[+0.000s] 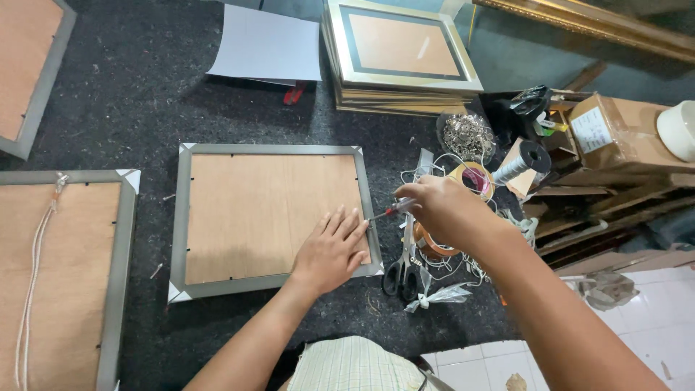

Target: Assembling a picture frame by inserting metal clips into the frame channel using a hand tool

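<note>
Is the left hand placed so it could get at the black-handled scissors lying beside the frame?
Probably yes. The left hand lies flat on the frame's backing board near its right edge, and the scissors lie just past that edge with nothing between; the right hand is above them holding a small screwdriver.

Even, fairly bright light from above. Soft short shadows under the hands (pixel 329 250) and the white sheet (pixel 268 43) on the dark desk (pixel 137 94). Mild glare on far gold frames (pixel 402 51). Focus sharp centrally; wide-angle bending at edges; right forearm slightly blurred.
</note>
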